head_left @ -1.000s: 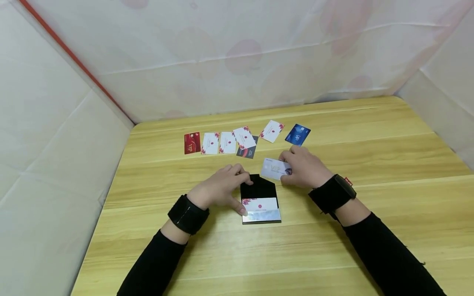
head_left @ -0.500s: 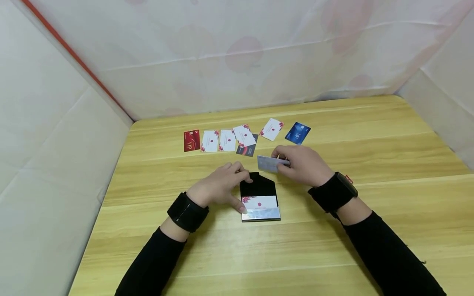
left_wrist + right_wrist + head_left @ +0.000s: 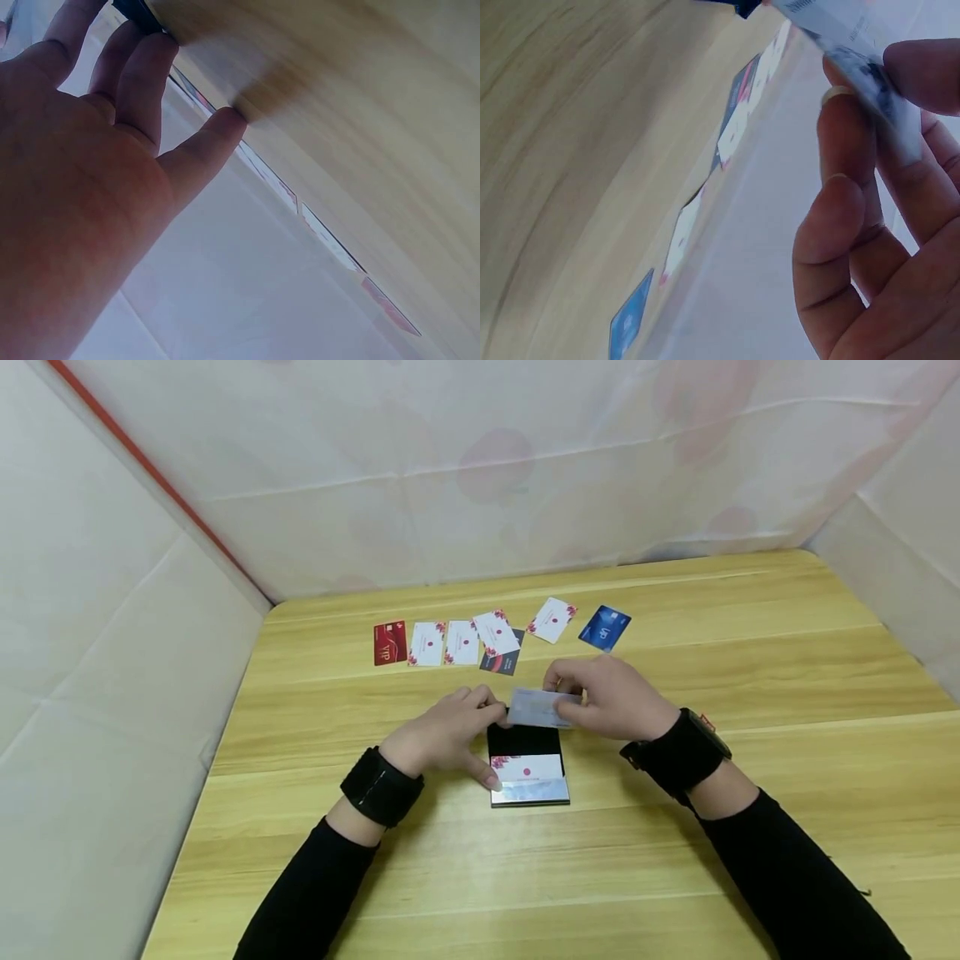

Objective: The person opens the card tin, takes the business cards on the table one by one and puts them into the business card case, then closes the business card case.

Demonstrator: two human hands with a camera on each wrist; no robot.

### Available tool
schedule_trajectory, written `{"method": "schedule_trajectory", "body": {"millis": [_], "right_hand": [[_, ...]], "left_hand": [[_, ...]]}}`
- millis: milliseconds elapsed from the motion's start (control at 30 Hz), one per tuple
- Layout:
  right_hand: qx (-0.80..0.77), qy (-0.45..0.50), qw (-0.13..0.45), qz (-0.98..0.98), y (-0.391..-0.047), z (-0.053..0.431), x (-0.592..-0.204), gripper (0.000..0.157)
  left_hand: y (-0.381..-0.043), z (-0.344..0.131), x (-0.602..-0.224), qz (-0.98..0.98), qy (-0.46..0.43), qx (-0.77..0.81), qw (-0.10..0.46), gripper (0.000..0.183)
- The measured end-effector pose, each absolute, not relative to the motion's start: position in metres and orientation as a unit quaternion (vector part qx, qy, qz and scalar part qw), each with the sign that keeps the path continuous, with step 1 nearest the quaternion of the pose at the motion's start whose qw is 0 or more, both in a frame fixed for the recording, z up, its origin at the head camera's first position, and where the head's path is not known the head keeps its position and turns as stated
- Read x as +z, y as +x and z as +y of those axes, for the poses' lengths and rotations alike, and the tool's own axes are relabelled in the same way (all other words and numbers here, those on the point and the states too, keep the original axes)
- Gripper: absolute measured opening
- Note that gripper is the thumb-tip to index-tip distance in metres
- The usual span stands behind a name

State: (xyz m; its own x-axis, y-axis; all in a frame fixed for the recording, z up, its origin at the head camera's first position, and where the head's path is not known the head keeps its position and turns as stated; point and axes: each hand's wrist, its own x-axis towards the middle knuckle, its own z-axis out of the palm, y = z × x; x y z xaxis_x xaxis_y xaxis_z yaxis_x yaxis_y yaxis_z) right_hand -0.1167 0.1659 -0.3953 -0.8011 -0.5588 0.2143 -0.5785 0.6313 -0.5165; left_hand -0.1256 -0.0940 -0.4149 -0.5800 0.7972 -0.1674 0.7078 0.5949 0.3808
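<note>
In the head view, a black card case [image 3: 525,741] lies with its flap raised on the table, a white card with pink flowers [image 3: 527,767] standing in its silver front pocket [image 3: 534,792]. My left hand [image 3: 448,731] holds the case by its left side, thumb at the front corner and fingers on the flap. Between thumb and fingers, my right hand [image 3: 618,695] pinches a pale silvery card [image 3: 534,708], tilted above the flap. The right wrist view shows this pinched card [image 3: 855,45] close up; the left wrist view shows only a dark corner of the case [image 3: 139,13].
Behind the hands lie a red VIP card [image 3: 390,643], several white flowered cards [image 3: 427,644], a dark grey card [image 3: 501,662] partly under one of them, and a blue VIP card [image 3: 604,628]. Pale cloth walls [image 3: 420,527] border the wooden table [image 3: 480,877].
The right hand has lifted the silvery card off the table, tilted it, and carried it left over the case's flap. The left hand keeps its hold on the case.
</note>
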Motion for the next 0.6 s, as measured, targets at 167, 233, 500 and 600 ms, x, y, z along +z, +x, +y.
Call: {"method": "schedule_trajectory", "body": {"millis": [167, 233, 500, 600], "right_hand": [[0.303, 0.338, -0.007, -0.891, -0.114, 0.160, -0.394, 0.014], [0.303, 0.355, -0.018, -0.884, -0.113, 0.157, -0.395, 0.013], [0.274, 0.374, -0.051, -0.884, -0.108, 0.146, -0.402, 0.013], [0.267, 0.369, -0.071, -0.887, -0.107, 0.145, -0.404, 0.012]], "left_hand": [[-0.127, -0.095, -0.416, 0.881, 0.427, 0.128, 0.160, 0.082], [-0.128, -0.095, -0.415, 0.881, 0.426, 0.124, 0.161, 0.087], [-0.128, -0.096, -0.415, 0.879, 0.434, 0.117, 0.158, 0.090], [-0.128, -0.095, -0.415, 0.878, 0.434, 0.125, 0.158, 0.081]]}}
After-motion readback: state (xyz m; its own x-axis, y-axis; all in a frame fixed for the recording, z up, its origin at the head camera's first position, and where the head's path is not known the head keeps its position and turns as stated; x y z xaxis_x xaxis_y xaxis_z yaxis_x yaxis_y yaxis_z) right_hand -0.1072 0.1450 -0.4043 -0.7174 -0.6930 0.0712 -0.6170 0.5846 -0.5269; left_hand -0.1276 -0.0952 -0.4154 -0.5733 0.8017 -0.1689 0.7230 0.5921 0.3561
